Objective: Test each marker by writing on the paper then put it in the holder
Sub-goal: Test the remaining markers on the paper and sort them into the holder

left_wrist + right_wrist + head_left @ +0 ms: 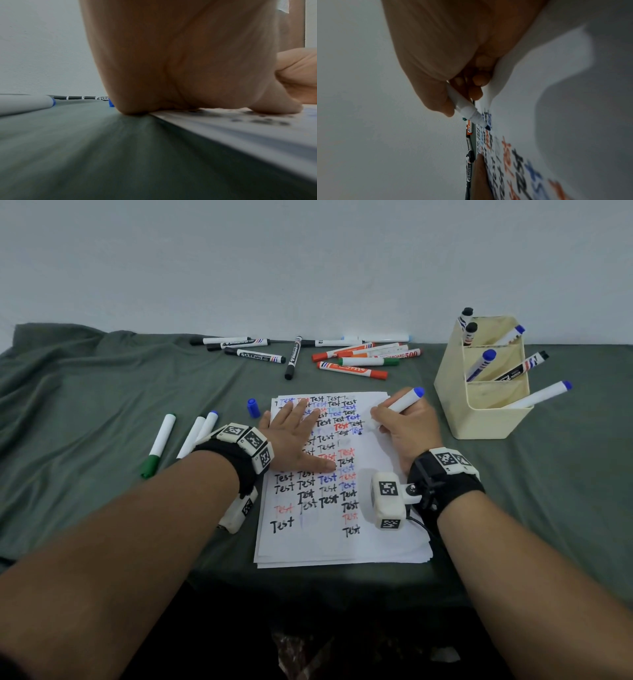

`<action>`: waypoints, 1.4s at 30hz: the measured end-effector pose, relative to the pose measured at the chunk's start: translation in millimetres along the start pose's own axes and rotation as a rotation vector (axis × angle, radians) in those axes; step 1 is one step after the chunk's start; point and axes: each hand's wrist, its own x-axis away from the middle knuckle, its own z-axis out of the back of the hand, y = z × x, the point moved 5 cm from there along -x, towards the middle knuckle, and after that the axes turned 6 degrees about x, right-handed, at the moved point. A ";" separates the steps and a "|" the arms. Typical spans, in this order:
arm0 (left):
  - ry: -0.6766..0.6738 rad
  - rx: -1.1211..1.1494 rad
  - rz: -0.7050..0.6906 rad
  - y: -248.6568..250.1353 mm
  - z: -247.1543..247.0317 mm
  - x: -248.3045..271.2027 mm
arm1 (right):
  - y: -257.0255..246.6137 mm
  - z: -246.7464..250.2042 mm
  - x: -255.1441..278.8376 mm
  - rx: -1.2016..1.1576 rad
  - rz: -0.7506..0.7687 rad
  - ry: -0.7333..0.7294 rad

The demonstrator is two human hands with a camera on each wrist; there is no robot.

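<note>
A white paper (373, 542) covered with "Test" in black, blue and red lies in the middle of the green cloth. My left hand (294, 433) presses flat on its upper left part, fingers straight. My right hand (407, 426) grips an uncapped white marker with a blue end (402, 402); its blue tip (487, 127) touches the paper (556, 94) at the right of the writing. Its blue cap (252, 407) lies just left of the paper. The cream holder (479, 419) stands to the right with several markers in it.
Several black, orange and green markers (349, 369) lie scattered beyond the paper near the wall. A green-capped marker (158, 445) and two white ones (198, 433) lie left of my left wrist. One blue-ended marker (541, 395) leans out of the holder's front compartment.
</note>
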 end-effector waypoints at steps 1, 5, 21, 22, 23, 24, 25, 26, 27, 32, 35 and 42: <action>0.003 -0.004 0.001 -0.2 0.1 -0.4 | -0.2 -0.6 0.8 -0.005 0.002 -0.016; 0.008 -0.009 0.003 -0.8 0.1 -1.1 | -1.1 -2.6 1.5 0.037 -0.003 -0.062; 0.006 -0.007 0.002 -0.8 0.3 -0.4 | -4.7 -6.5 5.2 0.049 -0.017 -0.103; 0.007 -0.006 0.000 -0.7 0.1 -0.4 | -5.0 -6.5 5.2 0.054 -0.016 -0.107; 0.007 -0.005 -0.001 -0.6 0.0 -0.1 | -5.2 -6.6 5.0 0.057 -0.015 -0.110; 0.006 -0.004 -0.001 -0.4 -0.1 0.2 | -5.4 -6.5 4.9 0.058 -0.016 -0.110; 0.004 -0.003 0.000 -0.3 0.0 0.5 | -5.5 -6.1 4.6 0.057 -0.017 -0.108; 0.003 -0.002 0.001 0.1 -0.3 0.7 | -5.3 -6.1 4.6 0.055 -0.016 -0.107; 0.004 -0.003 0.002 0.4 0.0 0.9 | -5.5 -5.9 4.4 0.055 -0.016 -0.109; 0.001 -0.001 0.003 1.7 1.4 2.6 | -5.0 -5.9 4.4 0.044 -0.014 -0.097; 0.001 0.001 0.004 2.2 2.5 4.0 | -4.7 -6.1 3.8 0.047 -0.011 -0.100; -0.002 -0.006 0.009 3.2 1.5 4.7 | -3.5 -5.4 3.6 0.039 0.000 -0.100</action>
